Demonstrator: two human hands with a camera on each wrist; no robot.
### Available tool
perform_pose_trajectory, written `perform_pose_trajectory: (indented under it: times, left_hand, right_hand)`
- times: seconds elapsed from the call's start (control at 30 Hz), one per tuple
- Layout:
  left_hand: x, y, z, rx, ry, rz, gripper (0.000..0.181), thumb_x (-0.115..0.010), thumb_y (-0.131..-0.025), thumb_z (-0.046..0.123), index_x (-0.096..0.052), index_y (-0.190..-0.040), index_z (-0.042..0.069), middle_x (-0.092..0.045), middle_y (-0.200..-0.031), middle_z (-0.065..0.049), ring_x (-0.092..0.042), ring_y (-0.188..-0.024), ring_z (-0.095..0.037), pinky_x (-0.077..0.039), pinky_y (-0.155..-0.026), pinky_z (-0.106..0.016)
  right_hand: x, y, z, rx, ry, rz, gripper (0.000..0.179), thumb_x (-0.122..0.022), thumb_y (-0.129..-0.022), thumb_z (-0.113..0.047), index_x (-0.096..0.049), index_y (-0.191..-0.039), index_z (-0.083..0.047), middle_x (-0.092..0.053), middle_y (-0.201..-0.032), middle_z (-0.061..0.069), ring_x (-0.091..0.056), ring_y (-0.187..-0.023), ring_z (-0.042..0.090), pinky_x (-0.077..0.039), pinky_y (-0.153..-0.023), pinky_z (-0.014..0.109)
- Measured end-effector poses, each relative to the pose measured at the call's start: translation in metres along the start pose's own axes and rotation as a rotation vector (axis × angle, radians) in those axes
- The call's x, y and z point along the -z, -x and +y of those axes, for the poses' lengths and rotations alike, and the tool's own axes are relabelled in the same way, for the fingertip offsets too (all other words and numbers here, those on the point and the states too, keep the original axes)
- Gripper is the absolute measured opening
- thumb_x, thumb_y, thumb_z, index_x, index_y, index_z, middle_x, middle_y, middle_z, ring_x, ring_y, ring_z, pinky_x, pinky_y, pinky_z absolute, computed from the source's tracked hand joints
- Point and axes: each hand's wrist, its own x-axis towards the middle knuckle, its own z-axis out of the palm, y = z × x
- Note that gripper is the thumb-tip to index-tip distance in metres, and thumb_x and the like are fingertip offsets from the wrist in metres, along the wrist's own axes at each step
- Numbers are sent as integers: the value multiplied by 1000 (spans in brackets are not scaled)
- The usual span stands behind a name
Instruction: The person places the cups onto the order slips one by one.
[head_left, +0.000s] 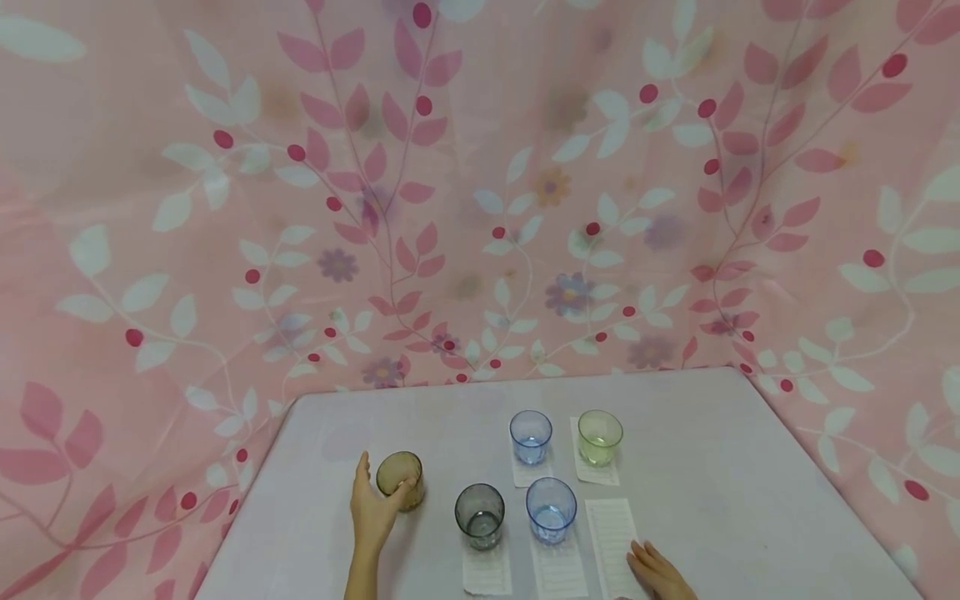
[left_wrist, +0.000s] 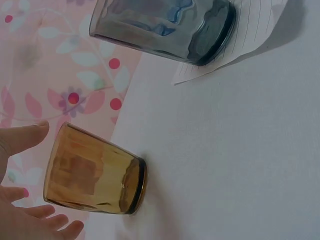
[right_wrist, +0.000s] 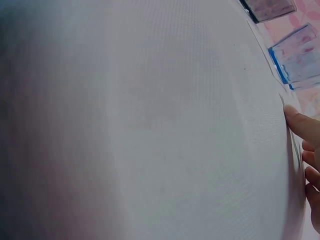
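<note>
An amber glass (head_left: pixel 400 482) stands upright on the table at the left. Around its near side my left hand (head_left: pixel 372 510) is spread, with thumb and fingers apart. In the left wrist view, gaps show between that hand (left_wrist: pixel 20 175) and the amber glass (left_wrist: pixel 95 172). My right hand (head_left: pixel 658 572) rests at the right edge of a lined paper strip (head_left: pixel 613 533), its fingers fairly straight. The right wrist view shows its thumb (right_wrist: pixel 300 122) at the paper's edge. A dark grey glass (head_left: pixel 480 518) stands on another strip, right of the amber one.
A blue glass (head_left: pixel 551 512) stands on a paper strip (head_left: pixel 558 571) beside the grey one. Behind are a second blue glass (head_left: pixel 531 438) and a green glass (head_left: pixel 600 438), each on paper. A pink floral curtain (head_left: pixel 480 275) hangs behind the white table (head_left: pixel 750 467).
</note>
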Motion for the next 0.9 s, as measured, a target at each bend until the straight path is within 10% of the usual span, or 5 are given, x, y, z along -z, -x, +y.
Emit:
perform_pose_trajectory:
  times: [0.17,0.43,0.7,0.9]
  left_hand:
    - [-6,-3,-5,14,43,11,90,-77,-74,9,-22,-143,-10,-34,-138,-38,-34,-126,-51,-32,-102,-63]
    - [-12,-3,-7,57,67,17,91,-76,-74,9,-19,-143,-9,-34,-138,-37,-36,-125,-49,-33,-103,-60]
    - [-11,1,-4,66,69,4,96,-78,-72,9,-17,-143,-12,-31,-139,-40,-34,-126,-53,-34,-103,-61]
    - [-12,3,-5,72,60,22,97,-80,-70,8,-19,-141,-13,-32,-137,-40,-37,-124,-54,-36,-102,-58]
  right_hand:
    - [-4,-4,-2,-17,50,56,60,-84,-65,-38,-66,-107,0,-35,-131,-13,-19,-129,-14,-16,-101,-1]
    - [-5,0,-2,-48,67,21,57,-83,-66,-36,-65,-108,-2,-32,-132,-13,-15,-130,-15,-13,-101,-1]
    - [-5,0,-19,-208,105,13,64,-88,-51,-24,-64,-96,16,-54,-113,28,-13,-127,-21,-9,-99,-4]
    - [-10,-4,-20,-167,114,26,66,-88,-53,-26,-65,-98,16,-55,-118,23,-16,-130,-17,-11,-102,-1]
